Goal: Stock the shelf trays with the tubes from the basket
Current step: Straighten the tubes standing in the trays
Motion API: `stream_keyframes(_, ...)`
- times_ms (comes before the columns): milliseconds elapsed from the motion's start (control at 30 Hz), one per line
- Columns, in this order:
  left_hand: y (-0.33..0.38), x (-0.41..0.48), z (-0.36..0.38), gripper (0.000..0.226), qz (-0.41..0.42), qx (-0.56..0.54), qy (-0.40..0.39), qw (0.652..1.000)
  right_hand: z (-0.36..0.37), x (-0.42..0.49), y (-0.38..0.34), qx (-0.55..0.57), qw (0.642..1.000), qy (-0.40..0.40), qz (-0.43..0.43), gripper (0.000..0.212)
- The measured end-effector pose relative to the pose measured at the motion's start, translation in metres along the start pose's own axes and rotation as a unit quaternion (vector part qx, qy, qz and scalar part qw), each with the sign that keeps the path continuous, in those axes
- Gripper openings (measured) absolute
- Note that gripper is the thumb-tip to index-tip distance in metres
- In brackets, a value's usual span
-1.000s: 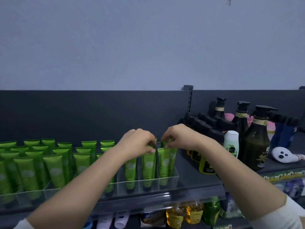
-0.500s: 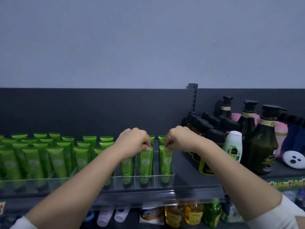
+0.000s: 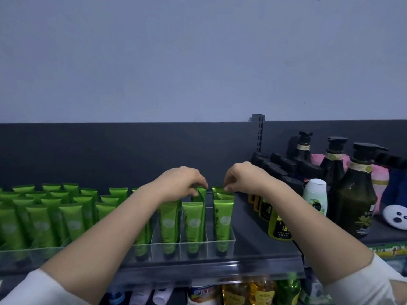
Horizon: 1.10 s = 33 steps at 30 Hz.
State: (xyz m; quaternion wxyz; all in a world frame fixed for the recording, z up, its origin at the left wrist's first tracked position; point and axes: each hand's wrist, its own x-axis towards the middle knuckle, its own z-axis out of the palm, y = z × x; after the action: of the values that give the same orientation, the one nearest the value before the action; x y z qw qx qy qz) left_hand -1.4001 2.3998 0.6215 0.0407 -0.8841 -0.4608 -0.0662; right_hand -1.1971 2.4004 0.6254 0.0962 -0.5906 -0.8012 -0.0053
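At the far end of the clear tray [image 3: 220,243], left hand [image 3: 180,183] and right hand [image 3: 244,178] each pinch a green tube's [image 3: 201,191] crimped top, seating them behind filled rows; stocking looks nearly done, the basket unseen.

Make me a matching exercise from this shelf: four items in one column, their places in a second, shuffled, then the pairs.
Items
1. green tubes
2. white bottle
3. yellow oil bottles
4. left hand

Places
A. shelf below the tubes
B. clear tray
C. beside the dark pump bottles
D. on the tube tops, middle lane

Pairs: 1-B, 2-C, 3-A, 4-D
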Motion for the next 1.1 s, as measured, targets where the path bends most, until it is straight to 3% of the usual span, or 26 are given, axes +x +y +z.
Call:
stream_keyframes(133,-0.001,0.014,0.009,0.022,0.049,0.079,-0.019,0.996,0.011,0.006,-0.002,-0.014,0.999,-0.026,0.022,0.021)
stream_keyframes(600,-0.012,0.007,0.01,0.018,0.014,0.12,0.016,0.993,0.014,0.013,-0.01,-0.002,0.998,-0.034,-0.043,0.011)
stream_keyframes(967,-0.016,0.009,0.008,0.022,-0.029,0.086,-0.022,0.996,0.01,0.012,-0.007,0.002,0.996,-0.074,-0.042,0.015)
stream_keyframes(1100,-0.019,0.006,0.001,0.023,-0.05,0.06,-0.009,0.997,0.0,0.011,-0.002,0.033,0.999,-0.028,-0.03,0.013)
